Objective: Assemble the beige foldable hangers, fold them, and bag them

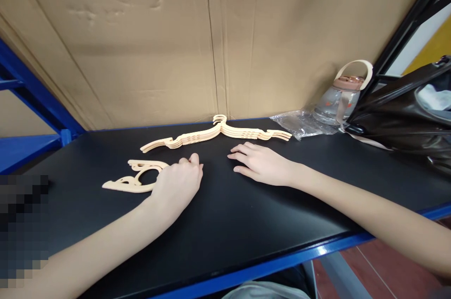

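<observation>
My left hand (179, 180) is closed, its fingers curled over the right part of a cream folding clothes hanger (141, 189), which is in its folded shape. The looped left part of that hanger sticks out past the hand; the rest is hidden under it. Stretched out over the black tabletop, my right hand (259, 163) has its fingers apart and holds nothing. Just beyond both hands lies a stack of several unfolded cream hangers (202, 136), hooks toward the back.
A cardboard panel (158, 55) stands behind the black table (225, 233), which has a blue edge. At the back right are crumpled clear plastic (299, 123), a water bottle (336, 102) with a strap, and a dark bag (398, 111). A blue frame (31, 88) rises at left.
</observation>
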`<state>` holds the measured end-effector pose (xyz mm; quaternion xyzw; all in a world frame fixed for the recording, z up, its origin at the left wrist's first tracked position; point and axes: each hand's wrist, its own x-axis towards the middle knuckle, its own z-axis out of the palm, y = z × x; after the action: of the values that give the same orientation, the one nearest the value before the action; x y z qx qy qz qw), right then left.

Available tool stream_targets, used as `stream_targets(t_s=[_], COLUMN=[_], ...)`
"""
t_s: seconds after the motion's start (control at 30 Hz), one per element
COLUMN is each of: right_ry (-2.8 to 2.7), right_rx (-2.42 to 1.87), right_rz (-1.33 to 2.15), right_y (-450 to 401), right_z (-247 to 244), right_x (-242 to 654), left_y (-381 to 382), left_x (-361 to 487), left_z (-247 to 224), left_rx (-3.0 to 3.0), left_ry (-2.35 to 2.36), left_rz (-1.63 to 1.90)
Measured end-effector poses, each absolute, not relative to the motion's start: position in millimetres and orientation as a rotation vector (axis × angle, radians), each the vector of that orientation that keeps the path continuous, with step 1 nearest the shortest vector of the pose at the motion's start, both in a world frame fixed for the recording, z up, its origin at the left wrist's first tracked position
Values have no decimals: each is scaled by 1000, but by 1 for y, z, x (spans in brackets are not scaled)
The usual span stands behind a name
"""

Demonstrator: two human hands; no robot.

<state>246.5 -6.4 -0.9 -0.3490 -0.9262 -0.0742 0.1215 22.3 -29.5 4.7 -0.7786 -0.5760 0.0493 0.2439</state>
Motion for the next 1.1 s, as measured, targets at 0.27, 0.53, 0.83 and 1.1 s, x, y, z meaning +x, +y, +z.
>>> stream_targets(t_s=[0.27, 0.53, 0.83, 1.1], right_ry=[-2709, -2566, -2293, -2323], right_rx=[-1024, -1008, -1328, -1370], right_rz=[-223, -305, -532, -553], right_y=[-8, 2, 23, 28], right_z=[0, -5, -13, -20], right_x=[246, 246, 257, 260], left_y=[-19, 27, 27, 22], left_x=[20, -7, -4, -1], left_z=[12, 0, 5, 9], left_rx=[-2152, -2118, -2112, -2057], left_ry=[-1490, -1240, -1257, -1349], left_rz=[33, -287, -162, -123])
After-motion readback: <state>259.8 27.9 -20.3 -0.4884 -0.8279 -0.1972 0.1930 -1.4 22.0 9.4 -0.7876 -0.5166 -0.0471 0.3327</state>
